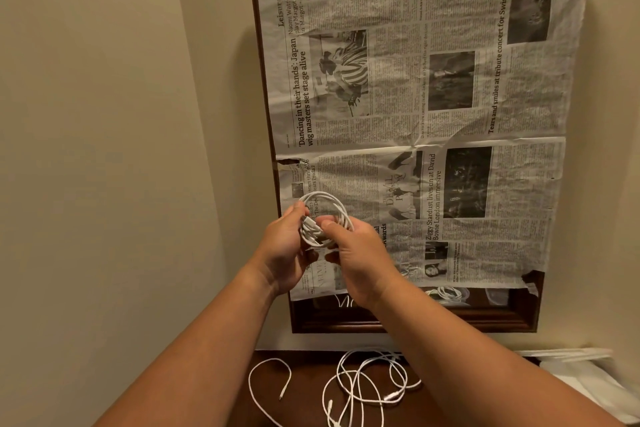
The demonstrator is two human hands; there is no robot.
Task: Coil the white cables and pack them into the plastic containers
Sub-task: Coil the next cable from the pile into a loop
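From my remote seat I see both hands raised at the centre of the view, sharing one coiled white cable [325,215] held up in front of a newspaper [433,97] that covers most of a dark wooden frame [415,324] on the beige wall [104,114]. The left hand [284,250] grips the coil's 9 o'clock side, its fingers curled round the loops and its thumb up on the rim. The right hand [360,263] pinches the 4 o'clock side, with the thumb pressed on the front of the strands and the fingers folded behind. The coil's top arc stands free above both hands. Down at 6 o'clock, on a dark brown table [304,392], loose white cables [363,388] lie in a tangle of overlapping loops between my two forearms. Just beside them, toward 7 o'clock, a single white cable [256,388] curves alone with its plug end showing. At 4 o'clock, at the frame edge, sits pale translucent plastic [585,381]; I cannot tell its shape. The glass strip [491,298] below the paper reflects white cable.
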